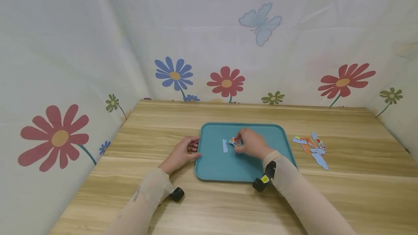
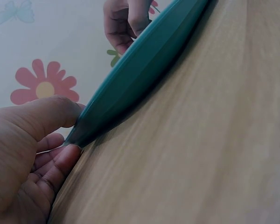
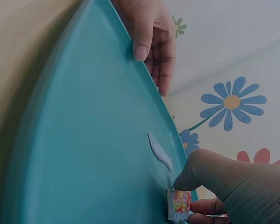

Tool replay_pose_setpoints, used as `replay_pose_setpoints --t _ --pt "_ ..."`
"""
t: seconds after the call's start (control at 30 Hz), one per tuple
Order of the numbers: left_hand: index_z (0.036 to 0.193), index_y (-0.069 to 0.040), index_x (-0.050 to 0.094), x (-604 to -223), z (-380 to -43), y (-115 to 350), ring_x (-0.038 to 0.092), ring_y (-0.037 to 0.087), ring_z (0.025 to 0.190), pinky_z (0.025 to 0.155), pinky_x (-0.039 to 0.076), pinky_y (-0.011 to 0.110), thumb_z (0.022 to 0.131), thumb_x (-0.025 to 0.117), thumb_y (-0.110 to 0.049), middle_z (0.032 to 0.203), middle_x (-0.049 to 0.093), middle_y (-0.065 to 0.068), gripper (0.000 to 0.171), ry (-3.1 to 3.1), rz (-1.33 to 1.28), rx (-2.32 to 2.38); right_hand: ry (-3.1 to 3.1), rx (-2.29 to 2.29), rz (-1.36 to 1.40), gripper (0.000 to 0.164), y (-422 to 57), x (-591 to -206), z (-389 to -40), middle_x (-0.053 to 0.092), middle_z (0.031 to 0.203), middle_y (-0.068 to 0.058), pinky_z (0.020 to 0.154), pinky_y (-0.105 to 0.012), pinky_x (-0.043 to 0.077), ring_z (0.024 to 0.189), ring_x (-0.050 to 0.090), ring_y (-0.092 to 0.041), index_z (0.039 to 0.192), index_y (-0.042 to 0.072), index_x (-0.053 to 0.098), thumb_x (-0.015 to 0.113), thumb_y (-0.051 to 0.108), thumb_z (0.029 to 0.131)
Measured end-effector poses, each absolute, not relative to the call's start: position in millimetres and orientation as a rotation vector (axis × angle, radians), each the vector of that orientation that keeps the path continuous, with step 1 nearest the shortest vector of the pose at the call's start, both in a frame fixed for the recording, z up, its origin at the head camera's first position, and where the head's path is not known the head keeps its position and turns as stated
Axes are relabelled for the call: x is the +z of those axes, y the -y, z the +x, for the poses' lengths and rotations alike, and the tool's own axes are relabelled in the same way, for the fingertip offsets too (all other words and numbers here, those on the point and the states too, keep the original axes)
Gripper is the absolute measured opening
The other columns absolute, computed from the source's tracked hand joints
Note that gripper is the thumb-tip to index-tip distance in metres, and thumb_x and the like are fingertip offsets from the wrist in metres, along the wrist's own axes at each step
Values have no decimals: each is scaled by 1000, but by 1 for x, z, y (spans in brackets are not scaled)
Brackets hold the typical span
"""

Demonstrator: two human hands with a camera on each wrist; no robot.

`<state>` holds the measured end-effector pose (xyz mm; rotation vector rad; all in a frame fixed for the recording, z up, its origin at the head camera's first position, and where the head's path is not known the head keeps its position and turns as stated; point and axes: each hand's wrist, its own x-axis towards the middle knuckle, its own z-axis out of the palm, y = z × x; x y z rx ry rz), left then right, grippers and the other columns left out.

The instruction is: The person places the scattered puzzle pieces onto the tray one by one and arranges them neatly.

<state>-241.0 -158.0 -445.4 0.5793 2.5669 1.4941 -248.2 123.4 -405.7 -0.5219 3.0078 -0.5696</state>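
A teal tray (image 1: 209, 169) lies on the wooden table. My left hand (image 1: 183, 152) holds its left edge; the thumb (image 3: 141, 39) lies over the rim with the fingers outside it. Over the tray's middle, my right hand (image 1: 253, 143) pinches a small multicoloured cardboard piece (image 1: 233, 141) between thumb and fingers. In the right wrist view this printed piece (image 3: 181, 201) stands tilted up, close over the tray surface. A narrow pale-blue piece (image 1: 225, 146) lies flat on the tray, just left of the right hand.
Right of the tray, several torn-looking pieces (image 1: 308, 143) in orange, pale blue and mixed colours lie in a loose pile on the wooden table (image 1: 359, 188). A pale-blue piece (image 1: 320, 161) lies at the near side of the pile. Behind the table hangs a flower-printed cloth (image 1: 294, 53).
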Motion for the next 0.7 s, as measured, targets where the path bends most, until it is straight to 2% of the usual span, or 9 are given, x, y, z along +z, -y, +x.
replay_pose_setpoints --t 0.4,0.7 --pt "136 5 47 -445 -241 157 58 26 105 90 53 29 84 72 -4 125 53 21 58 -2568 571 1489 -3021 -518 -467 43 -119 -415 -250 59 100 -8 78 -39 53 81 54 -18 110 4 63 74 28 77" --pt "135 5 47 -446 -241 158 59 25 104 90 53 28 84 72 -4 124 53 21 58 -2573 576 1491 -3020 -542 -495 48 -121 -413 -249 58 101 -9 75 -38 53 83 55 -18 117 5 59 73 29 78"
